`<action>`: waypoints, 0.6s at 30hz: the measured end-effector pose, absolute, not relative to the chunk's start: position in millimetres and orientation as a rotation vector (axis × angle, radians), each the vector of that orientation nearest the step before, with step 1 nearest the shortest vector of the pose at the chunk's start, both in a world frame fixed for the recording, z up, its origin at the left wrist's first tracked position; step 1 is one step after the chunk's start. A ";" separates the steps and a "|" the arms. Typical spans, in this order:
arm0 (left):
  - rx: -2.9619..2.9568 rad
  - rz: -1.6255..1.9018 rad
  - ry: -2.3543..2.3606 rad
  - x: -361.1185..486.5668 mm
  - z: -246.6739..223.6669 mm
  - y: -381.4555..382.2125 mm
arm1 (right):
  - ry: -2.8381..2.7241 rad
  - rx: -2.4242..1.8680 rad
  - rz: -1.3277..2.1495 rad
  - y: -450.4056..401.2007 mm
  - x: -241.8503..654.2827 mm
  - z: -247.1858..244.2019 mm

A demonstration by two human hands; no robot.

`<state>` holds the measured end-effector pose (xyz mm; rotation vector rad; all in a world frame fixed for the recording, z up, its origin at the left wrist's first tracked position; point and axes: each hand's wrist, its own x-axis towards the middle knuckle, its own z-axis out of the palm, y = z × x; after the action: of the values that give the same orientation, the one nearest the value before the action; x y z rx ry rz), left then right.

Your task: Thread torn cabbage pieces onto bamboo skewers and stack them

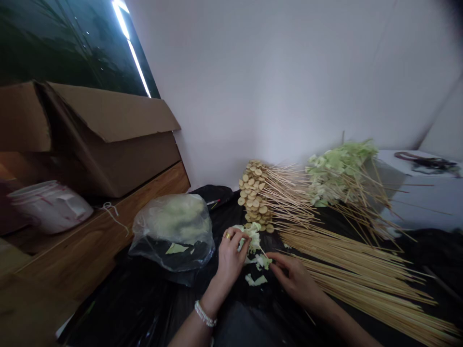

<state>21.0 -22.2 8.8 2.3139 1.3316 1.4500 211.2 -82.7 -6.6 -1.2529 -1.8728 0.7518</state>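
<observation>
Pale green cabbage leaf [253, 238], soft and easily torn, clamped by left hand [229, 255] fingers; right hand [294, 278] fingers pinch thin stiff bamboo skewer [263, 252] just beside.

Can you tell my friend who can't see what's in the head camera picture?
Two hands work over black plastic: the left hand grips a cabbage leaf, and the right hand is beside a thin skewer. Nearby lie bare skewers, round slices on skewers, skewered cabbage and a clear bag.
</observation>
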 end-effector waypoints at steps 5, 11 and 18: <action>2.585 1.393 1.271 22.1 8.8 -25.3 | -1.854 -1.260 0.793 -81.9 209.8 -8.8; 2.640 1.340 1.259 21.7 10.1 -26.3 | -1.848 -1.259 0.818 -81.6 209.9 -11.7; 2.509 1.211 1.432 20.4 8.9 -20.7 | -1.862 -1.261 0.769 -83.2 209.7 -10.1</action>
<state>20.4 -20.7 8.9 2.5091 1.4324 1.2114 209.7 -83.2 -10.1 -1.2610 -1.8622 0.7695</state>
